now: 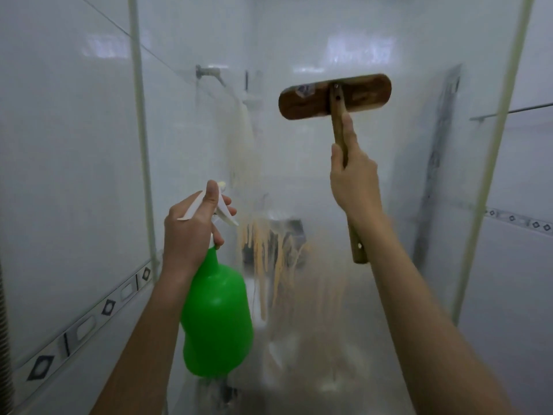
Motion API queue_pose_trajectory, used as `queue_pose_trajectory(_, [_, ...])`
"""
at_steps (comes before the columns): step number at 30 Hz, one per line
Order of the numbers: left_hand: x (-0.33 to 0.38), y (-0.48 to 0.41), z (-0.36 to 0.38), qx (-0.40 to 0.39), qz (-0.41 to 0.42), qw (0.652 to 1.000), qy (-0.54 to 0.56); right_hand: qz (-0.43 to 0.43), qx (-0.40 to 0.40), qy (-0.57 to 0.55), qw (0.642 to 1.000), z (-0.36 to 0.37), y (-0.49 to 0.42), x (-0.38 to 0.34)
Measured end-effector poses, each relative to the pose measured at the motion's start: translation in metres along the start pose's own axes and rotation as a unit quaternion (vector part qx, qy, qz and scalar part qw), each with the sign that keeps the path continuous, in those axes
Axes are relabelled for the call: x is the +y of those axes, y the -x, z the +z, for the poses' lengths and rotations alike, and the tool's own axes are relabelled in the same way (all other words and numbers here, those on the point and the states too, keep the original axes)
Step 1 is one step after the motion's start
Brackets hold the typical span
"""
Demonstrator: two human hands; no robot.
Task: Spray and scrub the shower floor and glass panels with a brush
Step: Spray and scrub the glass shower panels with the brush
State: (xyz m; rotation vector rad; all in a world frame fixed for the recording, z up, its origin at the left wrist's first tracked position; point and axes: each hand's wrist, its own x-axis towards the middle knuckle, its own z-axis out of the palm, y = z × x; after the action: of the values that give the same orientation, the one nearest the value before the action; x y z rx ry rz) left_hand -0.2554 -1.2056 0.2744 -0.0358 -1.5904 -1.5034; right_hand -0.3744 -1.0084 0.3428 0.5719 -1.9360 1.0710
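A glass panel [299,163] stands straight ahead, wet and streaked with brownish drips in its lower middle. My right hand [354,178] grips the wooden handle of a scrub brush [335,95], whose broad wooden head is pressed flat against the glass at upper centre. My left hand [191,226] holds a green spray bottle [217,313] by its white trigger head, nozzle pointing toward the glass. The shower floor is blurred behind the glass.
White tiled walls with a patterned border strip [86,324] close in on the left and right. Pale frame posts [142,130] edge the glass. A shower fitting [209,71] and a dark object show blurred through the panel. A rail [514,110] sits at right.
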Motion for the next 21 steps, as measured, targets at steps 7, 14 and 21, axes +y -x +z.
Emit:
queue_pose_trajectory(7, [-0.004,0.001,0.023,-0.015,0.002,1.000,0.000,0.016,-0.064,0.003,0.998,0.005,0.104,0.042])
queue_pose_trajectory(14, [-0.005,0.006,0.042,-0.028,0.001,0.999,0.016,-0.006,0.043,-0.015,0.999,-0.042,-0.030,0.027])
queue_pose_trajectory(21, [-0.010,0.016,0.057,-0.050,-0.010,0.999,0.013,0.017,0.007,0.008,1.000,-0.023,0.081,0.083])
